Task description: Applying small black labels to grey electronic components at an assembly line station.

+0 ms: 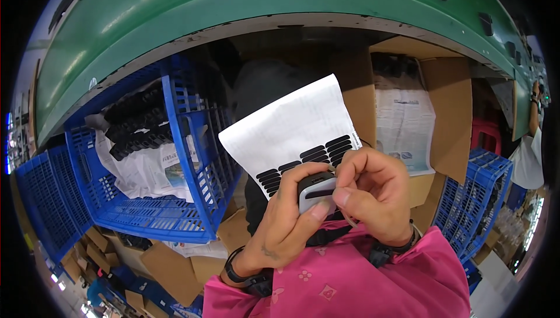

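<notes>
My left hand is wrapped round a small grey plastic device with a dark slot in its face and a black side. At its right edge my right hand pinches with thumb and forefinger pressed together; whatever lies between the fingertips is too small to make out. A thin pale strip shows just below those fingers. Just beyond both hands lies a white sheet bearing rows of black oval stickers, partly covered by my fingers.
At left, a blue plastic crate holds black parts on paper. An open cardboard box lined with newspaper stands at right, beside another blue crate. Across the far side runs a green bench with several black parts on it.
</notes>
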Available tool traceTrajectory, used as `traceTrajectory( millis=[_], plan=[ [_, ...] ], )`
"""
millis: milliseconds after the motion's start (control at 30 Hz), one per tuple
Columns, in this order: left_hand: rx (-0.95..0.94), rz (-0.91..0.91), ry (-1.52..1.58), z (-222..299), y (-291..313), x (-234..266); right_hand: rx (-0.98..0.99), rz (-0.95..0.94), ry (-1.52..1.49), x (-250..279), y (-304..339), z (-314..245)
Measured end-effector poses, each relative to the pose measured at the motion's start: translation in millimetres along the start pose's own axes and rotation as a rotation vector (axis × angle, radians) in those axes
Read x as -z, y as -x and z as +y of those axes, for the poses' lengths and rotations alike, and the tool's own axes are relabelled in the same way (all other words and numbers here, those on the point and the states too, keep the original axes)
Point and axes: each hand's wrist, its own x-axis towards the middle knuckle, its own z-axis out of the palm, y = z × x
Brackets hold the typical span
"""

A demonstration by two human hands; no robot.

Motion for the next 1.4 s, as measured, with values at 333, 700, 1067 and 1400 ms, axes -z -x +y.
traceTrajectory(
  millis=[333,700,1067,1400],
  plan=[
    [0.009,0.003,-0.041,0.2,-1.3,1.1,0.008,-0.004,0.007,1.6,-2.2,3.3],
    [-0.008,0.034,-0.121,3.2,-1.3,0.1,0.063,0.049,0.017,-6.5,-1.8,6.9],
    [0.004,0.080,-0.065,-1.5,0.4,-3.5,0.116,0.116,0.129,-4.3,-2.9,13.8],
    [-0.083,0.174,0.387,-17.3,-5.1,-5.2,0.028,-0.072,0.467,17.6,4.3,37.1]
  ],
)
